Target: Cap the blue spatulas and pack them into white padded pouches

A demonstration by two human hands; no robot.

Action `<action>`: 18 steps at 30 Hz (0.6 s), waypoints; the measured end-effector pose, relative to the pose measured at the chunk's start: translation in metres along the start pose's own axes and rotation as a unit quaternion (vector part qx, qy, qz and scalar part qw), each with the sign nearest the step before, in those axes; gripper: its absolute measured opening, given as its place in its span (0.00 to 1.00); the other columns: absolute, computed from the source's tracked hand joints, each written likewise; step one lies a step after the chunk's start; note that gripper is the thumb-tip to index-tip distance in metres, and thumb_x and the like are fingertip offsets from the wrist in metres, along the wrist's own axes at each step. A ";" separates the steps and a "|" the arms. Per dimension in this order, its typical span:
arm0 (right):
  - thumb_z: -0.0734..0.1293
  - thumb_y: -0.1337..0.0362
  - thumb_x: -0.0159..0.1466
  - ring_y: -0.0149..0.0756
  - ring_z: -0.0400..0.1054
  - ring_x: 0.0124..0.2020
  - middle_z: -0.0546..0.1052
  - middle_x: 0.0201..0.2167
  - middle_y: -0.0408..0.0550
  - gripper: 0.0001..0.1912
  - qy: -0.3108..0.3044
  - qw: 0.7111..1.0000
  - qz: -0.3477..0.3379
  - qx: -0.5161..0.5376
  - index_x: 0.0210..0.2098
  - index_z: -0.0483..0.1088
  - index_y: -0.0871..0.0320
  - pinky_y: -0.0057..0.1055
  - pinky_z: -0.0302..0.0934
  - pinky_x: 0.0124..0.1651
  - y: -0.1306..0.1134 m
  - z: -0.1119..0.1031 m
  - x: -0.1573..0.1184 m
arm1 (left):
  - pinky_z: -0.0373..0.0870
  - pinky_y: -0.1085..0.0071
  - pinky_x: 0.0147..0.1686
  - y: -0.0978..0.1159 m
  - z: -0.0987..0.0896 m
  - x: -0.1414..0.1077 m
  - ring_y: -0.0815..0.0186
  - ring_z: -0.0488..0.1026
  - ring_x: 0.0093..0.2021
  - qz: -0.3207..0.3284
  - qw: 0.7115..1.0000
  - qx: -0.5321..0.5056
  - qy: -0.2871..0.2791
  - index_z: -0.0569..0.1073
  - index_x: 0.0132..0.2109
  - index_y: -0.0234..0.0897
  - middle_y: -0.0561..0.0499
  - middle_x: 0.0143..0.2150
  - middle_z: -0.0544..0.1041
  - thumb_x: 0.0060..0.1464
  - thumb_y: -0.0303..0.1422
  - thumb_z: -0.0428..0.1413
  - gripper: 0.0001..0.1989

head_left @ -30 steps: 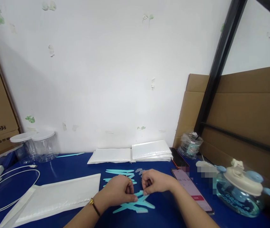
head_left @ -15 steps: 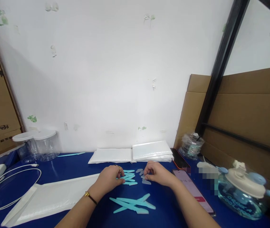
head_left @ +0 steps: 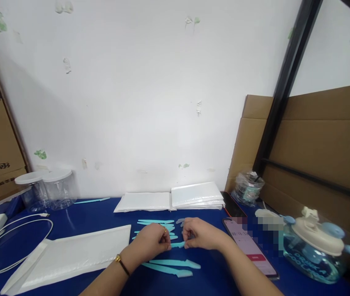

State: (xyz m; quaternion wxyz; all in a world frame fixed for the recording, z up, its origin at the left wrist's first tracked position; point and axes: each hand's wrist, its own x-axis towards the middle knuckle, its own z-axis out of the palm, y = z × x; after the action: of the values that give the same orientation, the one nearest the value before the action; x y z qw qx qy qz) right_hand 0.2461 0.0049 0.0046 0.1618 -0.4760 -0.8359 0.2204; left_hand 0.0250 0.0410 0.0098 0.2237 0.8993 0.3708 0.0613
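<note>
A turquoise eyebrow razor (head_left: 177, 244) spans the gap between my two hands, low over the blue table. My left hand (head_left: 155, 240) pinches its handle, and the fingers of my right hand (head_left: 198, 232) close on its blade end; whether a cap is there I cannot see. Behind my left hand lie several more turquoise razors (head_left: 155, 222) side by side, partly covered. Small translucent caps (head_left: 180, 221) show just beyond my right fingers, mostly hidden. Nearer to me rest two loose razors (head_left: 175, 262), their handle ends partly behind my left wrist.
White padded mailers (head_left: 146, 201) lie along the wall, and a larger mailer (head_left: 82, 250) is at left beside a coiled white cable (head_left: 14, 222). On the right are a phone (head_left: 249, 246) and a water bottle (head_left: 313, 250). Lidded clear jars (head_left: 59, 191) stand back left.
One razor has left the near pile and is now between my hands. Both hands have come nearer to me and closer together; my right hand has moved off the caps.
</note>
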 end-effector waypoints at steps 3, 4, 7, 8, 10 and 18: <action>0.73 0.67 0.50 0.29 0.63 0.30 0.68 0.30 0.41 0.06 0.040 0.999 0.015 -0.001 0.27 0.72 0.58 0.22 0.53 0.29 0.002 -0.001 0.001 | 0.55 0.75 0.26 -0.001 -0.006 0.002 0.67 0.71 0.29 -0.013 0.998 0.044 0.038 0.77 0.30 0.42 0.54 0.29 0.78 0.47 0.35 0.54 0.07; 0.73 0.68 0.50 0.29 0.63 0.30 0.68 0.31 0.41 0.06 0.053 0.998 0.022 -0.002 0.27 0.72 0.58 0.22 0.53 0.30 0.004 -0.002 0.002 | 0.56 0.74 0.28 -0.003 -0.009 0.002 0.66 0.71 0.30 -0.020 0.997 0.060 0.048 0.77 0.29 0.42 0.54 0.30 0.78 0.47 0.34 0.54 0.06; 0.70 0.71 0.52 0.29 0.64 0.30 0.69 0.30 0.42 0.03 0.088 0.995 0.050 0.004 0.26 0.72 0.59 0.22 0.55 0.31 0.011 -0.002 0.002 | 0.57 0.72 0.31 -0.012 -0.019 0.001 0.65 0.72 0.32 -0.045 0.993 0.093 0.064 0.77 0.29 0.42 0.53 0.30 0.78 0.47 0.32 0.54 0.07; 0.69 0.71 0.53 0.30 0.65 0.30 0.69 0.30 0.42 0.03 0.102 0.993 0.061 0.009 0.27 0.72 0.59 0.23 0.55 0.31 0.013 -0.003 0.002 | 0.58 0.72 0.31 -0.015 -0.021 0.000 0.65 0.72 0.33 -0.051 0.992 0.095 0.070 0.77 0.29 0.42 0.53 0.31 0.78 0.47 0.32 0.54 0.06; 0.69 0.69 0.53 0.31 0.65 0.31 0.70 0.31 0.43 0.04 0.129 0.988 0.078 0.015 0.30 0.73 0.58 0.24 0.57 0.32 0.015 -0.005 0.002 | 0.59 0.72 0.33 -0.018 -0.023 -0.001 0.64 0.71 0.35 -0.056 0.990 0.088 0.096 0.76 0.32 0.42 0.53 0.33 0.77 0.46 0.34 0.55 0.06; 0.72 0.59 0.50 0.29 0.64 0.26 0.72 0.26 0.41 0.10 -0.019 0.998 0.049 0.046 0.28 0.76 0.59 0.22 0.55 0.27 0.009 -0.018 -0.014 | 0.56 0.74 0.26 0.009 0.000 -0.009 0.67 0.70 0.31 0.027 0.999 0.033 0.004 0.77 0.31 0.45 0.57 0.31 0.76 0.39 0.41 0.61 0.09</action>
State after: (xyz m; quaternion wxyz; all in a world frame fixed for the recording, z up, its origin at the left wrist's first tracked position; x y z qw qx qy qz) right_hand 0.2681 0.0005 0.0141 0.1563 -0.5042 -0.8034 0.2757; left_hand 0.0247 0.0290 0.0144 0.1909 0.9156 0.3490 0.0590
